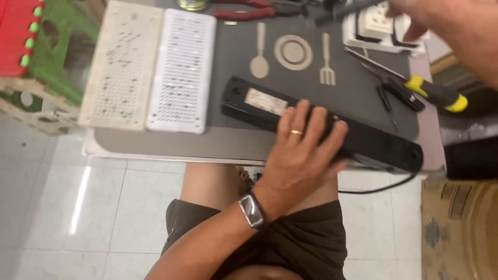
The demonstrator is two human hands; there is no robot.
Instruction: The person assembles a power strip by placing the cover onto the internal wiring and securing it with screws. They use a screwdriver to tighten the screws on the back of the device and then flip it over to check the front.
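A: Head view, looking down. The left hand [303, 150] lies flat, fingers spread, pressing a long black power strip [363, 142] at the worktop's [155, 145] near edge, about five o'clock from the spoon-and-fork mat [293, 54].

B: And the right hand [415, 15]?

A: At one o'clock, blurred, fingers curled by a white socket part [376, 23]; whether that grip holds anything, I cannot tell.

B: Which step?

A: Steadying the strip, I judge. Next seems to call for the yellow-handled screwdriver [436, 93] at three o'clock.
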